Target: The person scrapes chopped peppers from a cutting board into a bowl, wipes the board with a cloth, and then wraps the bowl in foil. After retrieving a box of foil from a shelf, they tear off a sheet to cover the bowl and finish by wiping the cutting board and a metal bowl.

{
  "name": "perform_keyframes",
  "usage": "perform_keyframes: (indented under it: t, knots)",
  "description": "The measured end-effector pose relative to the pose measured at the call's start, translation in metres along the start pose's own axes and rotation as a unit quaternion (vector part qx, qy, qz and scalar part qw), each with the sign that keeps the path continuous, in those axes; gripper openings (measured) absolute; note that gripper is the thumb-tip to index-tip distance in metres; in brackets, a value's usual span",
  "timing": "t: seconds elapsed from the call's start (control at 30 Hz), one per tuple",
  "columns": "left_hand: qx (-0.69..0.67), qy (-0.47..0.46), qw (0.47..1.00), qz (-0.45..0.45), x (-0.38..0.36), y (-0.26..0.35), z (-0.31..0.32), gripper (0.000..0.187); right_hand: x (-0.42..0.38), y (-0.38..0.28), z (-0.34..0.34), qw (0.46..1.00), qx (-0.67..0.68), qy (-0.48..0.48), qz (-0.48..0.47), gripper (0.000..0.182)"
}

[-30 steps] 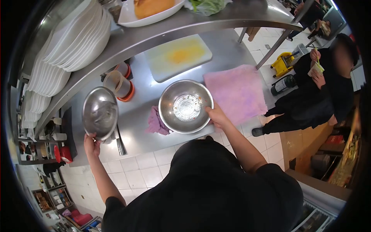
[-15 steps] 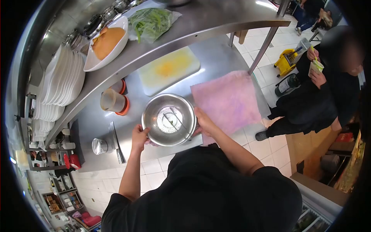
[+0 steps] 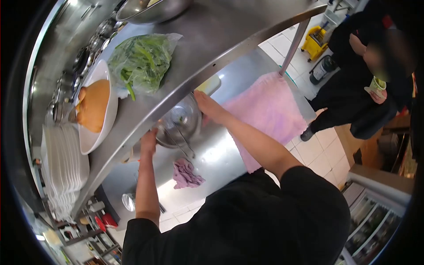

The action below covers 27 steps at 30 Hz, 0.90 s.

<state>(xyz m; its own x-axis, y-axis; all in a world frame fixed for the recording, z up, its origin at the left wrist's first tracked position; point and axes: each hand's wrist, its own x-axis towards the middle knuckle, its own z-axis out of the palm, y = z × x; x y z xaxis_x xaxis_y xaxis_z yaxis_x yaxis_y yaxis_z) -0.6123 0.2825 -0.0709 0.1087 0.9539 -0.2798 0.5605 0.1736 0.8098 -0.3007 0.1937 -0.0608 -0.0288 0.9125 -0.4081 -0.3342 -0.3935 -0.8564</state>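
Observation:
A metal bowl [image 3: 180, 118] with a perforated-looking base is partly under the raised steel shelf [image 3: 198, 66], with tongs or a similar metal utensil [image 3: 180, 140] lying in it. My left hand [image 3: 149, 140] grips its left rim, fingers partly hidden by the shelf edge. On the right rim is my right hand [image 3: 207, 107], also holding the bowl. A crumpled purple cloth [image 3: 187, 173] lies on the steel counter just below the bowl. Beyond it, a stained cutting board [image 3: 211, 85] shows past the shelf edge.
The shelf carries bagged greens [image 3: 143, 62], a white dish of orange food [image 3: 95, 106], stacked white plates [image 3: 66, 163] and a large metal bowl [image 3: 152, 11]. A pink cloth [image 3: 269, 110] covers the counter's right end. A person [image 3: 353, 79] holding a cup stands beyond.
My hands have moved the bowl forward, toward the cutting board and under the shelf. The crumpled cloth now shows below it. The view has shifted, and the other person's cup is lower.

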Motion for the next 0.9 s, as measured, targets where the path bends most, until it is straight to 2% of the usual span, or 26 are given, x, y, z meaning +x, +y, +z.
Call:
perform_keyframes:
  t: [0.03, 0.13, 0.23, 0.33, 0.43, 0.47, 0.5, 0.53, 0.57, 0.6, 0.67, 0.7, 0.77, 0.8, 0.87, 0.9]
  knots:
    - [-0.03, 0.025, 0.999, -0.029, 0.027, 0.004, 0.0, 0.027, 0.027, -0.008, 0.002, 1.0, 0.021, 0.003, -0.004, 0.066]
    - [-0.122, -0.112, 0.986, -0.007, 0.179, -0.08, -0.026, 0.021, 0.102, -0.017, -0.007, 0.998, 0.039, 0.043, -0.03, 0.065]
    - [-0.188, -0.093, 0.976, -0.056, 0.215, -0.101, -0.038, 0.023, 0.153, -0.01, -0.023, 0.98, -0.106, 0.155, -0.062, 0.064]
    - [-0.222, -0.009, 0.973, -0.066, 0.226, -0.128, -0.042, 0.025, 0.183, 0.002, -0.053, 0.889, -0.345, 0.295, -0.058, 0.063]
    - [-0.232, 0.046, 0.97, -0.052, 0.239, -0.178, -0.026, 0.027, 0.196, 0.018, -0.082, 0.807, -0.47, 0.358, -0.026, 0.062]
    - [-0.216, 0.049, 0.974, -0.046, 0.235, -0.187, -0.015, 0.028, 0.197, 0.019, -0.085, 0.79, -0.49, 0.367, -0.019, 0.061]
    - [-0.08, 0.0, 0.994, -0.071, 0.236, -0.191, -0.009, 0.039, 0.197, 0.022, -0.084, 0.79, -0.489, 0.368, -0.02, 0.061]
    - [0.059, -0.049, 0.992, -0.095, 0.22, -0.185, 0.008, 0.051, 0.188, 0.024, -0.081, 0.786, -0.509, 0.349, -0.032, 0.06]
    - [0.271, 0.106, 0.947, 0.134, 0.185, -0.167, 0.036, 0.071, 0.184, 0.026, -0.079, 0.78, -0.529, 0.33, -0.045, 0.06]
    - [0.27, 0.106, 0.948, 0.133, 0.178, -0.157, 0.037, 0.071, 0.184, 0.027, -0.077, 0.78, -0.53, 0.329, -0.045, 0.06]
    - [0.158, 0.09, 0.983, -0.008, 0.161, -0.145, 0.033, 0.078, 0.183, 0.038, -0.07, 0.786, -0.519, 0.331, -0.057, 0.06]
    - [0.171, 0.031, 0.981, -0.091, 0.145, -0.119, 0.022, 0.075, 0.187, 0.051, -0.07, 0.783, -0.521, 0.333, -0.06, 0.06]
    - [-0.048, 0.028, 0.998, -0.001, 0.168, -0.213, 0.004, 0.072, 0.191, 0.087, -0.064, 0.787, -0.497, 0.334, -0.147, 0.058]
    - [-0.155, 0.012, 0.987, 0.04, 0.179, -0.257, -0.004, 0.071, 0.182, 0.083, -0.056, 0.785, -0.498, 0.336, -0.15, 0.058]
    - [0.059, 0.06, 0.995, -0.061, 0.125, -0.202, -0.004, 0.065, 0.154, 0.075, -0.034, 0.785, -0.566, 0.252, -0.02, 0.057]
    - [0.159, 0.068, 0.978, -0.117, 0.092, -0.162, -0.003, 0.062, 0.136, 0.072, -0.023, 0.777, -0.564, 0.277, -0.027, 0.048]
